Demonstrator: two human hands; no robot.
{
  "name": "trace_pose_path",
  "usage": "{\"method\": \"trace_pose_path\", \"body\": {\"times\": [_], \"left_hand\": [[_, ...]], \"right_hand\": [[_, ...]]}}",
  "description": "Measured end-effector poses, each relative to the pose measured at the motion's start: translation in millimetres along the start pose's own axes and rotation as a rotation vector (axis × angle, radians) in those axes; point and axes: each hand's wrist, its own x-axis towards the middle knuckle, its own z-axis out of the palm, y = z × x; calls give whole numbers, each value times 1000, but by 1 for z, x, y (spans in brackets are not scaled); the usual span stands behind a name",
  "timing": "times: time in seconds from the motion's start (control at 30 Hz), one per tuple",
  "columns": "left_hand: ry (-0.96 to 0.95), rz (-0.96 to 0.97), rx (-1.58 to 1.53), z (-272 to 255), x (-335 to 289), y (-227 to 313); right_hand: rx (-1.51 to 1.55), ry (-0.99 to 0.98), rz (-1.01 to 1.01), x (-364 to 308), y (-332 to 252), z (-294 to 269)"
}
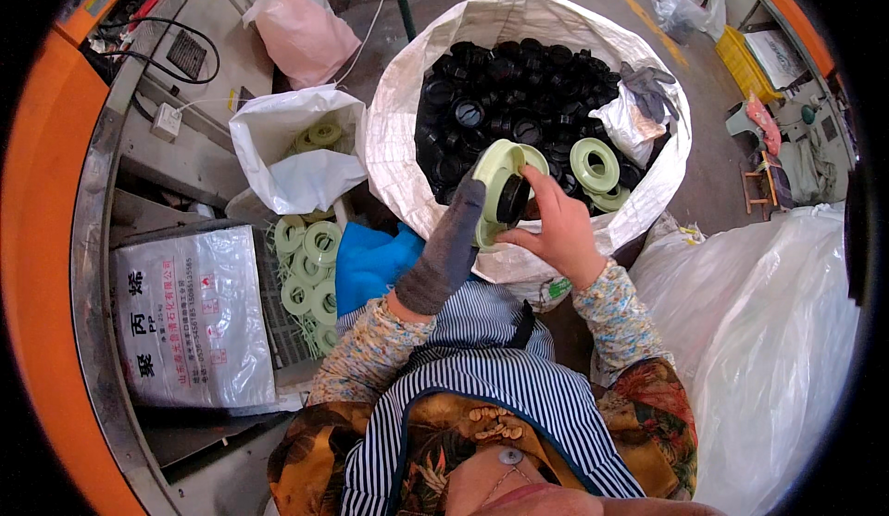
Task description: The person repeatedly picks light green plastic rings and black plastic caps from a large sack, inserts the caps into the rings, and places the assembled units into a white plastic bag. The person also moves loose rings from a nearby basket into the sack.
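My left hand (443,255), in a dark grey glove, grips a pale green flanged plastic ring (501,162) from its left side. A round black plastic cap (512,201) sits at the ring's opening, on the side toward my right hand. My bare right hand (563,233) spans the same piece, its fingertips at the upper edge and its thumb at the lower edge. Just beyond lies a heap of black caps (509,81) in a big white woven sack (394,132). Several loose green rings (593,166) rest on the heap's right side.
A dark glove (650,88) and a crumpled white bag (630,127) lie in the sack. To the left are a white bag (301,182) with green rings, stacked green rings (310,280) and a blue item (372,264). Clear plastic sheeting (750,331) bulges at right.
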Motion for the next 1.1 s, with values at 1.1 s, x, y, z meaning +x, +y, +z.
{"method": "trace_pose_path", "body": {"times": [1.1], "left_hand": [[507, -316, 584, -140, 169, -240]], "right_hand": [[-759, -101, 16, -49, 181, 64]]}}
